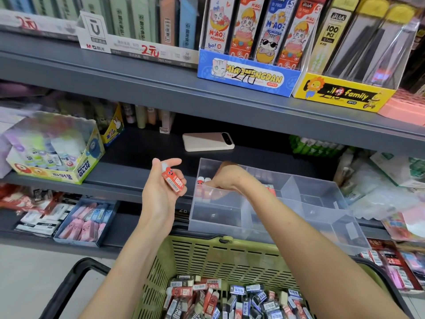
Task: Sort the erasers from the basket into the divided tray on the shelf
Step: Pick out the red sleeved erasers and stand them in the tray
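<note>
Shop shelving, with a clear divided tray at the ledge and a green basket just below it.

Left hand, left of the tray, grips red held erasers. Right hand dips into the tray's back-left compartment beside the tray erasers; its fingers are hidden, so I cannot tell what it holds. The tray seems to overhang the ledge, and a downward push could tip it. Readable: "POWER GLUE" left of the tray, "MIAOMENGDAN" above it, "2B" on basket erasers.

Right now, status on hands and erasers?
Left hand holds red erasers. Right hand in tray, back-left compartment, grip unclear. Basket holds many more. No obstruction seen.
</note>
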Demonstrator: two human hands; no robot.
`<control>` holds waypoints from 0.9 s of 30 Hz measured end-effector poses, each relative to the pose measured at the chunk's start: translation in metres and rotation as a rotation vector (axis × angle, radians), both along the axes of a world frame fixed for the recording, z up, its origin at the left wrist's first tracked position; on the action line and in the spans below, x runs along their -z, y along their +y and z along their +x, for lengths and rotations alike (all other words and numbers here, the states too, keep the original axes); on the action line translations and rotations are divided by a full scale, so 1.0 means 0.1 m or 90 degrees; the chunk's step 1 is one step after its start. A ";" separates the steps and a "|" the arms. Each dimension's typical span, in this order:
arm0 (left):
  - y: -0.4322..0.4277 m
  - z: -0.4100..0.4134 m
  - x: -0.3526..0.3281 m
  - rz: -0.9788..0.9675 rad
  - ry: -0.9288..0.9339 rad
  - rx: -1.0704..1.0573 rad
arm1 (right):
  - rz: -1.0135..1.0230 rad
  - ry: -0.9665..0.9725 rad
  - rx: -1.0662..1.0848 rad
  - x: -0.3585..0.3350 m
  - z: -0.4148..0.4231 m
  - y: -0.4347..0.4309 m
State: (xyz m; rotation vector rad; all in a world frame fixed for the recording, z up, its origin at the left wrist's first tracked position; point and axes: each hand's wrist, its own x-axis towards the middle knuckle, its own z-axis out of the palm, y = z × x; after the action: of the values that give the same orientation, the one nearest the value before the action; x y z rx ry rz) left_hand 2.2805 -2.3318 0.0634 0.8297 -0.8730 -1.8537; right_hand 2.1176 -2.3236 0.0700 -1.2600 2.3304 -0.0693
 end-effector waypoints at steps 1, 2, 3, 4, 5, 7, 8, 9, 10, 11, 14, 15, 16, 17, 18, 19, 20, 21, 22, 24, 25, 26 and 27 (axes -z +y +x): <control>0.00 0.00 0.00 0.001 0.005 0.003 | -0.001 -0.025 0.009 -0.02 -0.01 0.02; 0.01 -0.01 0.00 0.001 0.005 0.004 | -0.004 -0.043 0.016 -0.05 -0.01 0.04; 0.01 -0.01 0.00 -0.002 0.001 0.006 | -0.011 -0.050 0.018 -0.08 -0.01 0.06; 0.01 -0.01 0.00 -0.012 -0.007 0.010 | -0.035 -0.048 0.017 -0.11 0.00 0.08; 0.01 -0.01 0.01 -0.026 -0.012 0.018 | -0.086 -0.050 0.017 -0.16 0.02 0.11; 0.02 -0.01 0.01 -0.053 -0.011 0.042 | -0.248 -0.111 0.017 -0.27 0.11 0.20; 0.03 -0.01 0.00 -0.064 -0.004 0.055 | -0.324 -0.188 0.013 -0.34 0.19 0.26; 0.03 -0.01 0.00 -0.073 0.006 0.070 | -0.372 -0.275 -0.003 -0.42 0.27 0.32; 0.04 -0.01 0.00 -0.078 0.019 0.086 | -0.394 -0.327 -0.035 -0.48 0.34 0.37; 0.04 -0.02 0.00 -0.079 0.037 0.103 | -0.402 -0.335 -0.070 -0.51 0.40 0.42; 0.05 -0.02 0.01 -0.078 0.073 0.138 | -0.413 -0.284 -0.109 -0.52 0.49 0.46; 0.05 -0.02 0.02 -0.085 0.071 0.141 | -0.418 -0.281 -0.103 -0.52 0.49 0.46; 0.05 -0.02 0.02 -0.097 0.061 0.136 | -0.422 -0.284 -0.088 -0.51 0.48 0.45; 0.06 -0.02 0.03 -0.113 0.040 0.121 | -0.429 -0.296 -0.060 -0.51 0.45 0.45; 0.07 -0.03 0.04 -0.134 -0.001 0.098 | -0.443 -0.311 -0.017 -0.50 0.40 0.44; 0.07 -0.04 0.06 -0.160 -0.061 0.070 | -0.458 -0.319 0.036 -0.50 0.32 0.43; 0.07 -0.04 0.08 -0.190 -0.130 0.041 | -0.463 -0.308 0.084 -0.49 0.23 0.41; 0.06 -0.04 0.09 -0.220 -0.201 0.023 | -0.445 -0.269 0.113 -0.47 0.13 0.40; 0.05 -0.03 0.12 -0.253 -0.268 0.018 | -0.399 -0.214 0.122 -0.44 0.04 0.39; 0.03 -0.03 0.14 -0.301 -0.354 0.039 | -0.267 -0.101 0.098 -0.35 -0.07 0.36; 0.03 -0.03 0.15 -0.324 -0.384 0.053 | -0.207 -0.045 0.075 -0.29 -0.09 0.34; 0.04 -0.04 0.16 -0.350 -0.410 0.065 | -0.164 0.009 0.051 -0.25 -0.09 0.30; 0.04 -0.05 0.18 -0.372 -0.434 0.076 | -0.133 0.053 0.029 -0.21 -0.07 0.26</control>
State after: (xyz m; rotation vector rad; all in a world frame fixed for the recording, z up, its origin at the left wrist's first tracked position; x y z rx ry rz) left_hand 2.2755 -2.3278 0.0458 1.0446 -1.8127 -1.2750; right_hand 2.1105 -2.2975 0.0912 -1.3302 2.4751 -0.2884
